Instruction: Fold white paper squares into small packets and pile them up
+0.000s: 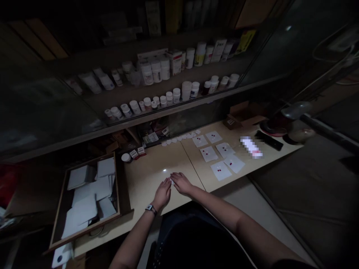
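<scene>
A small piece of white paper (172, 182) shows between my two hands, low over the pale tabletop; most of it is covered by fingers. My left hand (162, 194), with a watch on the wrist, has its fingers together on the paper's left side. From the right, my right hand (181, 183) bends its fingers over the same paper. To the right lie several square white paper sheets (221, 170), each bearing a few red and white pills (219, 170). A row of small folded paper packets (179, 138) runs along the table's back edge.
A wooden drawer (119, 186) full of white paper sheets (84, 209) sits at left. Small medicine boxes (141, 150) and a white jar (126, 158) stand nearby. Shelves of bottles (157, 71) rise behind. A black phone-like object (269, 140) and a cardboard box (244, 116) are at right.
</scene>
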`<action>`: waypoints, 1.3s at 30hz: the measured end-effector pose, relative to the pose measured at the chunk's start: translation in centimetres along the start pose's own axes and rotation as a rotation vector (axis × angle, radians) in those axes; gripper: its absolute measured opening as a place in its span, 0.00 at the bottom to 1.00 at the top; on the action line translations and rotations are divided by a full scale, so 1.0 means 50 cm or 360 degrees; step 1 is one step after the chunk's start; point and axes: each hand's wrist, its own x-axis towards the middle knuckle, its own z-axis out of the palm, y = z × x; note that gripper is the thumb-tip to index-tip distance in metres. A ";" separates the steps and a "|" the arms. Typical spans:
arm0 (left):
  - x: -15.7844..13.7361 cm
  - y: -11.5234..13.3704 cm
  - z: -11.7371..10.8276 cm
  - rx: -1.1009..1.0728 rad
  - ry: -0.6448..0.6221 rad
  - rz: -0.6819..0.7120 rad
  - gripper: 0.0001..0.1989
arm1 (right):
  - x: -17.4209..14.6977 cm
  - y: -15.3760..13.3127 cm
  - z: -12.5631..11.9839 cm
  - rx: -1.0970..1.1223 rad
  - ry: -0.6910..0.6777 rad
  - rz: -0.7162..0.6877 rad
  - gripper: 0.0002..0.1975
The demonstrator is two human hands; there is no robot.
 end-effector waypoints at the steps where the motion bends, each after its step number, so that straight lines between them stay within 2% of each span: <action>1: 0.006 -0.002 -0.003 -0.0112 0.0081 -0.0041 0.21 | 0.006 0.001 -0.006 0.0037 0.0015 -0.0011 0.25; 4: 0.022 0.002 -0.007 -0.0323 0.0351 -0.0192 0.20 | 0.023 0.002 -0.013 0.0085 0.0055 -0.0010 0.23; 8: 0.029 0.029 -0.013 -0.0137 0.0561 -0.0428 0.16 | 0.033 -0.002 -0.003 0.0063 0.0109 0.0169 0.15; 11: 0.026 0.047 -0.018 -0.0011 0.0478 -0.0490 0.13 | 0.030 -0.006 0.001 0.0052 0.0142 0.0234 0.18; 14: 0.023 0.054 -0.023 0.0025 0.0394 -0.0446 0.11 | 0.024 -0.008 -0.004 0.0031 0.0121 0.0166 0.22; 18: 0.024 0.054 -0.026 0.0007 0.0330 -0.0377 0.12 | 0.020 -0.004 -0.010 -0.0046 0.0034 0.0084 0.15; 22: 0.042 0.047 -0.017 -0.0221 0.0419 -0.0510 0.10 | 0.019 0.003 -0.003 0.0003 0.0055 0.0078 0.12; 28: 0.095 0.056 0.022 -0.0741 0.0561 -0.0766 0.07 | 0.009 0.034 0.032 0.0385 0.0166 0.0341 0.08; 31: 0.133 0.088 0.038 -0.0990 0.0701 -0.0887 0.09 | 0.012 0.110 0.014 0.0649 0.0281 0.0503 0.07; 33: 0.162 0.113 0.046 -0.1138 0.0801 -0.0949 0.10 | 0.024 0.200 -0.036 0.0792 0.0435 0.0644 0.07; 37: 0.210 0.155 0.060 -0.1302 0.0924 -0.1013 0.13 | 0.061 0.434 -0.208 0.0703 0.0934 0.0954 0.10; 39: 0.222 0.169 0.070 -0.1292 0.0930 -0.1046 0.13 | 0.082 0.539 -0.292 0.0580 0.1040 0.1048 0.11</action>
